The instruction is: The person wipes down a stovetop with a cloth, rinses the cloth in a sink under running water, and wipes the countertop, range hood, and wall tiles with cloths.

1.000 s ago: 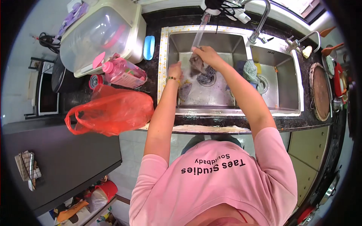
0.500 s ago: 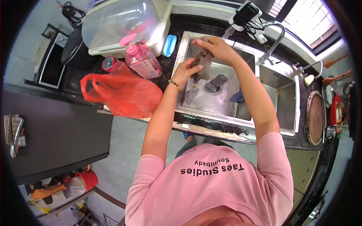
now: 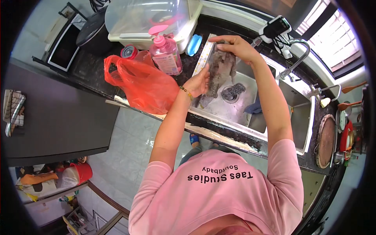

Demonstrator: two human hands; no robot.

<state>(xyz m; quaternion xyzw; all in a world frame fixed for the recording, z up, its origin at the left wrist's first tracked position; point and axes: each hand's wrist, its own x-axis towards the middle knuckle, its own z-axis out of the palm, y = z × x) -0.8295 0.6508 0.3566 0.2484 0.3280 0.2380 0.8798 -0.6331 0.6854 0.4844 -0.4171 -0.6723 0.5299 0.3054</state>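
Note:
A wet, grey-brown cloth (image 3: 222,67) hangs stretched over the left basin of the steel sink (image 3: 232,113). My right hand (image 3: 239,47) pinches its upper end between thumb and fingers. My left hand (image 3: 199,82), with a beaded bracelet on the wrist, is beside the cloth's left edge, its fingers curled and partly apart; I cannot make out whether they touch it. Below the cloth, a dark mesh scrubber (image 3: 234,92) lies over the drain. A blue cloth (image 3: 253,108) lies on the divider between the basins.
On the counter at left are a red plastic bag (image 3: 145,84), a pink soap bottle (image 3: 166,56), a round red-rimmed jar (image 3: 129,51) and a blue sponge (image 3: 194,45). A curved faucet (image 3: 303,56) rises behind the sink. A round wooden board (image 3: 326,141) is at right.
The cloth has been lifted out of the basin and now hangs unfolded. My left hand took hold of it midway and has since moved to its edge. The view has turned and shifted.

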